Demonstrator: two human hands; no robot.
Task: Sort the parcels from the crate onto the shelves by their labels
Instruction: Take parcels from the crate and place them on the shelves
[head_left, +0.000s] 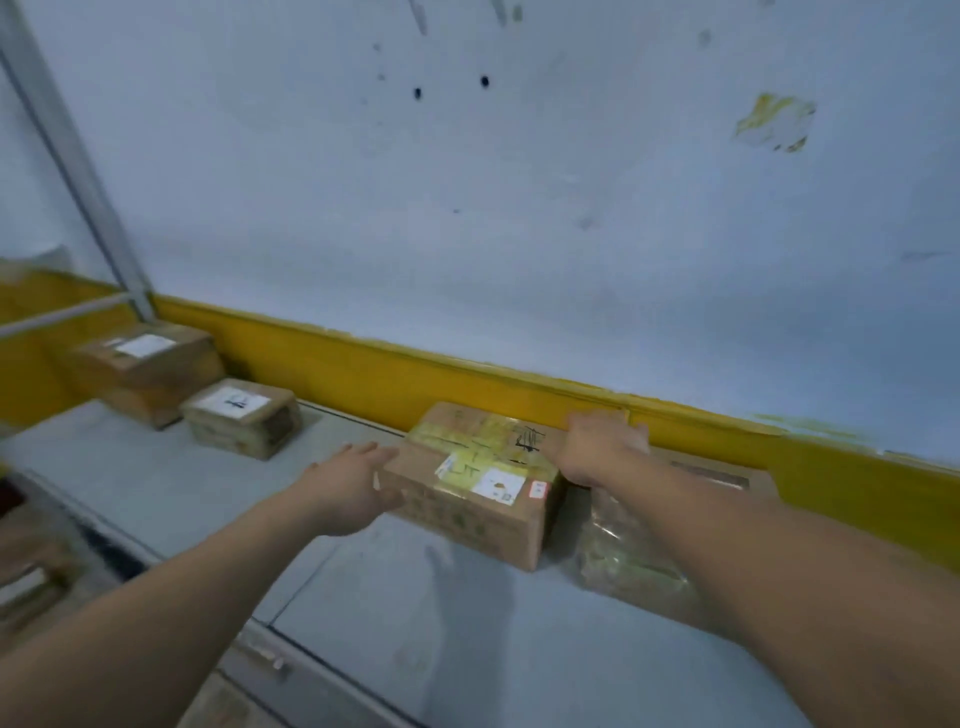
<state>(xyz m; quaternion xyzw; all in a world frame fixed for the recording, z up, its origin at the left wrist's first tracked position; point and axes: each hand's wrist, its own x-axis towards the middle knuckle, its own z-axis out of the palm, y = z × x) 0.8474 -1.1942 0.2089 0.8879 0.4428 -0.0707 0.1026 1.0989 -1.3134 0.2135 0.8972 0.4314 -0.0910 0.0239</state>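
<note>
Seating the taped box (478, 483) on the shelf (156, 478), we lay our left hand (358, 483) flat against its side and right hand (605, 447) flat on top, neither clenched. A large box (148, 369), small box (241, 423) and wrapped parcel (634, 551) already sit shelved; the crate is out of view.

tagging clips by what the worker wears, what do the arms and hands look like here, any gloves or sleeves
No gloves: the left hand and right hand are bare. The left forearm and right forearm are bare too, with no sleeve edge in the frame. No watch, wristband or ring shows, though blur could hide a thin ring.
</note>
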